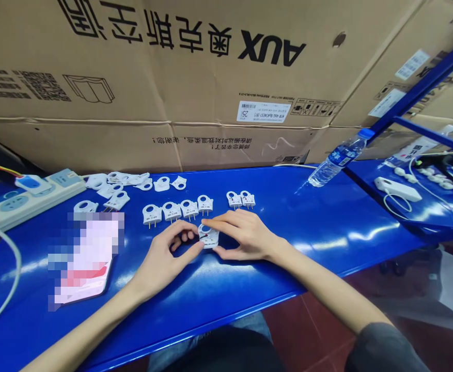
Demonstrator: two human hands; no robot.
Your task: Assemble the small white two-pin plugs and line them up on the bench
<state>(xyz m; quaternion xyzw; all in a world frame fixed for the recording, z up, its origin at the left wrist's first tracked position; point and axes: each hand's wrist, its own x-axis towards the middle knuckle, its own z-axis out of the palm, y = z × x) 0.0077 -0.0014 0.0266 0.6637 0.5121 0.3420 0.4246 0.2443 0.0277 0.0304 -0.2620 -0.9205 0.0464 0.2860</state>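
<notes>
"Dark sleeve (381,346) is filling the nearest corner, bottom R. What're the hands doing?"

"Both are gripping one white ring-topped piece (209,238), mid-surface (249,289). L hand (162,256) is pinching its L edge, thumb low, index curling behind; R hand (247,235) is reaching over the ring w/ its fingers, thumb pressing near the lower R corner."

"So where's it lying re: each grip?"

"Directly betw. the two: to the R of the L grip, to the L of the R one. Neither's looking nearer; both are touching. Long axis is running approx. near-to-far, crossing the line betw. the hands, tho' fingers are hiding some of it."

"And pointing?"

"Ring end's facing away from the person, toward the row of four white plugs (171,212); flat base is facing the person. Can't tell re: prongs."

"Anything else nearby?"

"Pair of white plugs (234,200) is standing beyond the R hand, loose white pieces (161,184) are lying behind the row, phone (84,276) is resting L of the L hand."
</notes>
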